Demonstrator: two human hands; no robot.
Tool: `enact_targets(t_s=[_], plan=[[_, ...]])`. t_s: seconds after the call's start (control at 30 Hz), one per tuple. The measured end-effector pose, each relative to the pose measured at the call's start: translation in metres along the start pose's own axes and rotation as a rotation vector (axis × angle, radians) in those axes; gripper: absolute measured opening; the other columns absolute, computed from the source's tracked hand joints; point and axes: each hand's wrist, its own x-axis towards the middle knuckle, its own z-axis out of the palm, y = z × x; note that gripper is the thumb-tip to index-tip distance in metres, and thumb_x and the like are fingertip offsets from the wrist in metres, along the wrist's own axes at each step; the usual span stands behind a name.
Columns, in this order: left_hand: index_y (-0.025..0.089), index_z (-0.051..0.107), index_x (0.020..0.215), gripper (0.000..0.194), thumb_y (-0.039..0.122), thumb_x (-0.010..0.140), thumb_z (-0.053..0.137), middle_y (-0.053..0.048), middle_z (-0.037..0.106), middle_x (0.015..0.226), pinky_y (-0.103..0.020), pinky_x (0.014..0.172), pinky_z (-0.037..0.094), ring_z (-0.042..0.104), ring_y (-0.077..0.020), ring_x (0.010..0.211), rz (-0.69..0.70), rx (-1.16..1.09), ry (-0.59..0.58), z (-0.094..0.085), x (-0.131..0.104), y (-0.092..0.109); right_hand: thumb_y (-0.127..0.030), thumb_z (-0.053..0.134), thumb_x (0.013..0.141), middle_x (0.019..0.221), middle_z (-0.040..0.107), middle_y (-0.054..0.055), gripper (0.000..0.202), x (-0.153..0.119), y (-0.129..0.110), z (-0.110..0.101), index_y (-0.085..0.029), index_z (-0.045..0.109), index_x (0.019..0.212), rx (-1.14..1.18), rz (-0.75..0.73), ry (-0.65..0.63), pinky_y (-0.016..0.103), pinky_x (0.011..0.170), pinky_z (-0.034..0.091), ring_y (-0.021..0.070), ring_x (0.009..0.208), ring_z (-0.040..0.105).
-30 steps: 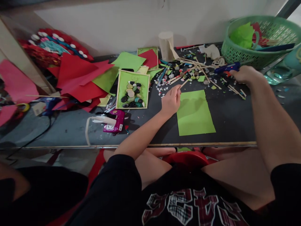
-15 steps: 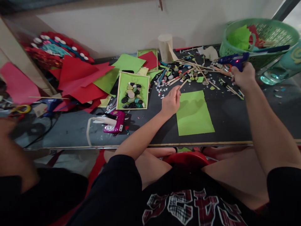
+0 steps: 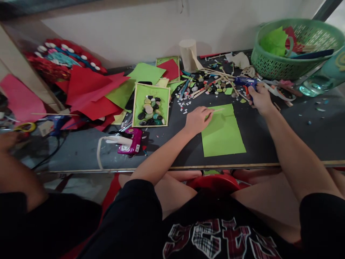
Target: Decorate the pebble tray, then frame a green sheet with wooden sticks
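1. Left hand [image 3: 198, 120]: fingertips pinched closed on a thin stick [image 3: 219, 109], which juts rightward over the green sheet's [image 3: 224, 136] top edge.
2. Right hand [image 3: 261, 99]: fingers wrapped around the blue glue gun's [image 3: 245, 81] handle.

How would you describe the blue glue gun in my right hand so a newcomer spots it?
Find the green basket at the right of the dark table. Just left of it, your right hand grips the blue glue gun. The other blue gun lies far left; only this one is held.
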Motion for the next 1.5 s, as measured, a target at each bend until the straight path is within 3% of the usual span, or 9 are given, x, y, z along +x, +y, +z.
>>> enact_targets(t_s=[0.17, 0.4, 0.6, 0.8, 0.93, 1.07, 1.23, 1.33, 1.5], plan=[[0.02, 0.076, 0.115, 0.03, 0.03, 0.104, 0.05, -0.009, 0.078, 0.102, -0.028, 0.069, 0.055, 0.071, -0.0211, 0.096, 0.076, 0.008, -0.127, 0.003, 0.001, -0.004, -0.03, 0.046, 0.102, 0.066, 0.052, -0.004, 0.024, -0.005, 0.004, 0.004, -0.022, 0.051, 0.08, 0.231, -0.177, -0.088, 0.027, 0.053, 0.029, 0.007, 0.045, 0.042], [0.018, 0.073, 0.113, 0.049, 0.04, 0.111, 0.03, -0.009, 0.08, 0.095, -0.024, 0.068, 0.055, 0.076, -0.0158, 0.085, 0.02, -0.015, 0.099, -0.004, -0.001, 0.001, -0.079, 0.058, 0.079, 0.067, 0.047, -0.003, 0.053, -0.016, 0.009, 0.006, -0.026, 0.048, 0.082, 0.434, -0.239, -0.351, 0.03, 0.051, 0.021, 0.0109, 0.052, 0.037], [0.021, 0.075, 0.114, 0.046, 0.041, 0.11, 0.034, -0.008, 0.079, 0.094, -0.026, 0.074, 0.057, 0.076, -0.0164, 0.089, 0.154, -0.016, -0.002, -0.005, 0.0, 0.001, -0.078, 0.05, 0.081, 0.065, 0.038, -0.004, 0.053, -0.026, -0.002, 0.006, -0.026, 0.048, 0.089, 0.483, -0.224, -0.471, 0.03, 0.051, 0.019, 0.0118, 0.051, 0.028], [0.022, 0.073, 0.119, 0.042, 0.038, 0.11, 0.036, -0.009, 0.079, 0.098, -0.027, 0.078, 0.059, 0.076, -0.0164, 0.092, 0.156, -0.03, 0.045, -0.007, 0.0, 0.0, -0.086, 0.015, 0.088, 0.062, 0.032, -0.005, 0.067, -0.026, -0.003, 0.003, -0.027, 0.047, 0.088, 0.207, -0.229, -0.471, 0.032, 0.051, 0.03, 0.0131, 0.044, 0.027], [0.022, 0.075, 0.115, 0.035, 0.037, 0.108, 0.044, -0.009, 0.078, 0.106, -0.031, 0.085, 0.06, 0.074, -0.0179, 0.099, 0.233, -0.025, -0.091, -0.002, 0.001, -0.005, -0.074, 0.004, 0.096, 0.062, 0.029, -0.006, 0.067, -0.026, -0.002, 0.002, -0.025, 0.05, 0.091, 0.107, -0.249, -0.511, 0.031, 0.049, 0.033, 0.0115, 0.042, 0.024], [0.022, 0.077, 0.112, 0.031, 0.035, 0.107, 0.049, -0.009, 0.077, 0.108, -0.036, 0.09, 0.059, 0.073, -0.0209, 0.103, 0.296, -0.03, -0.134, 0.002, 0.002, -0.009, -0.067, 0.012, 0.101, 0.058, 0.028, -0.007, 0.059, -0.025, -0.001, 0.0, -0.025, 0.05, 0.088, 0.136, -0.213, -0.524, 0.028, 0.044, 0.032, 0.0101, 0.038, 0.023], [0.021, 0.077, 0.113, 0.032, 0.037, 0.106, 0.051, -0.01, 0.076, 0.113, -0.037, 0.096, 0.058, 0.072, -0.022, 0.11, 0.301, -0.04, -0.233, 0.002, 0.003, -0.01, -0.082, 0.041, 0.089, 0.053, 0.03, -0.009, 0.059, -0.016, 0.009, 0.006, -0.025, 0.051, 0.081, 0.542, -0.196, -0.669, 0.027, 0.037, 0.022, 0.0079, 0.034, 0.019], [0.019, 0.076, 0.116, 0.033, 0.038, 0.106, 0.051, -0.01, 0.076, 0.115, -0.038, 0.097, 0.058, 0.071, -0.0226, 0.111, 0.299, -0.046, -0.258, 0.001, 0.003, -0.009, -0.082, 0.057, 0.081, 0.054, 0.036, -0.007, 0.058, -0.01, 0.014, 0.013, -0.025, 0.055, 0.081, 0.713, -0.281, -0.48, 0.028, 0.037, 0.019, 0.0076, 0.036, 0.023], [0.019, 0.077, 0.114, 0.034, 0.035, 0.107, 0.047, -0.01, 0.076, 0.114, -0.036, 0.097, 0.058, 0.072, -0.0215, 0.11, 0.298, -0.036, -0.264, -0.001, 0.004, -0.006, -0.077, 0.058, 0.085, 0.06, 0.046, -0.006, 0.053, 0.001, 0.017, 0.023, -0.023, 0.059, 0.089, 0.997, -0.551, 0.353, 0.026, 0.038, 0.014, 0.0072, 0.04, 0.033]])
